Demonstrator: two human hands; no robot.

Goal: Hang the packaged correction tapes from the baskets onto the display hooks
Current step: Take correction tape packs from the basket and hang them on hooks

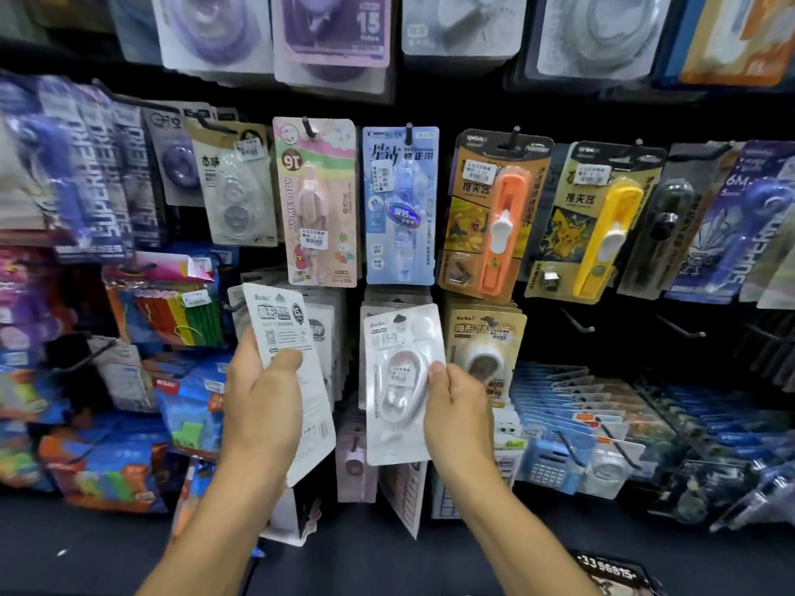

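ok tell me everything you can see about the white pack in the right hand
The white pack is a flat white card with a clear plastic blister holding a white, rounded correction tape. A small price sticker sits on the blister, and grey print and a dark hang hole mark the top. It stands nearly upright, front to the camera, before the hanging stock in the lower middle row. The right hand pinches its right edge, thumb on the front. Whether it is on a hook is unclear.

Bare hooks [578,322] at right leave open room. Elsewhere hanging packs [320,200] crowd the board, blocking reach.
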